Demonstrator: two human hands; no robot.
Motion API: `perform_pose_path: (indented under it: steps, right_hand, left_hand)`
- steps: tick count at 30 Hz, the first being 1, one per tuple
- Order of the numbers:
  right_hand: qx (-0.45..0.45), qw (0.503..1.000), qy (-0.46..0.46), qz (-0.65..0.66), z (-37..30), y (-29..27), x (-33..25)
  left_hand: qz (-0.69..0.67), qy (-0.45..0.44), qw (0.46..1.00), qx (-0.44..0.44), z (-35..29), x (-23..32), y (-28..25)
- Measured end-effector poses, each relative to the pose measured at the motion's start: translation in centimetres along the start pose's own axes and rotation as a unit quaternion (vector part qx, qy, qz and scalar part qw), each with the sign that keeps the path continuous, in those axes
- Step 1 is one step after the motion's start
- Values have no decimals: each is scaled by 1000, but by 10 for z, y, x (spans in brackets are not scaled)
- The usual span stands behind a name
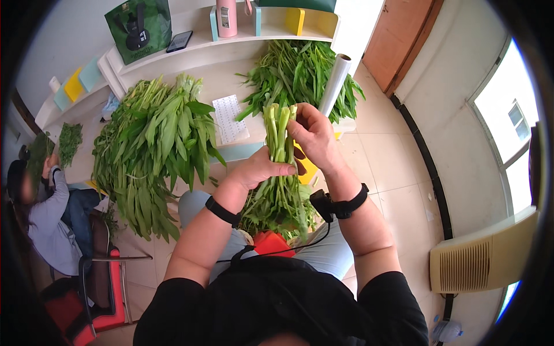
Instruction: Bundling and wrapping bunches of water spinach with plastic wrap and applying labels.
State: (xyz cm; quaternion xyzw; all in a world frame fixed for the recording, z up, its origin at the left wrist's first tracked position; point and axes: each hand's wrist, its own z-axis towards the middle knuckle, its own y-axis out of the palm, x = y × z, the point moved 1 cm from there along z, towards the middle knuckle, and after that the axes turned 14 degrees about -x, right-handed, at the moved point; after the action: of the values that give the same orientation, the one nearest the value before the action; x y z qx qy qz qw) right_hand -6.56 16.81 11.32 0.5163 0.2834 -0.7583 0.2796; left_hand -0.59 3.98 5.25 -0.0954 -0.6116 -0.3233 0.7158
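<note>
A bunch of water spinach (280, 138) stands upright in front of me, its pale cut stem ends at the top and its leaves hanging toward my lap. My left hand (259, 169) is closed around the stems at mid-length, the thumb across the front. Higher up, my right hand (314, 138) has its bent fingers on the right-hand stems near their cut ends. Its fingertips are partly hidden behind the bunch. A large heap of water spinach (156, 127) hangs over the desk's front edge at the left. Another pile (303, 75) lies at the back right.
Beside the back pile leans a roll of clear film (335, 85). A white label sheet (231, 119) lies between the heaps. On the shelf are a green bag (138, 32), phone (179, 41) and pink bottle (227, 18). A seated person (55, 213) handles greens at the left.
</note>
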Motion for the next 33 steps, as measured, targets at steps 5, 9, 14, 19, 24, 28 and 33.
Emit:
perform_pose_path:
  steps: [5,9,14,19,24,28,33]
  right_hand:
    - [24,1000,-18,-7,1,-6,14]
    - [20,999,-50,-9,-6,-6,37]
    - [-108,988,2,-111,-41,7,78]
    - [-40,979,48,-192,-47,8,93]
    - [-30,982,18,-187,-27,-5,76]
    - [-22,947,28,-318,2,-22,78]
    - [-25,912,50,-406,53,-39,103]
  left_hand:
    - [-9,-3,998,62,4,-10,2]
    - [7,40,989,139,14,-10,-4]
    - [-84,84,971,207,29,-17,-35]
    - [-187,74,941,272,49,-37,-37]
    - [-256,59,945,193,74,-40,-61]
    - [-291,74,927,226,97,-29,-74]
    - [-191,15,937,292,113,-32,-127]
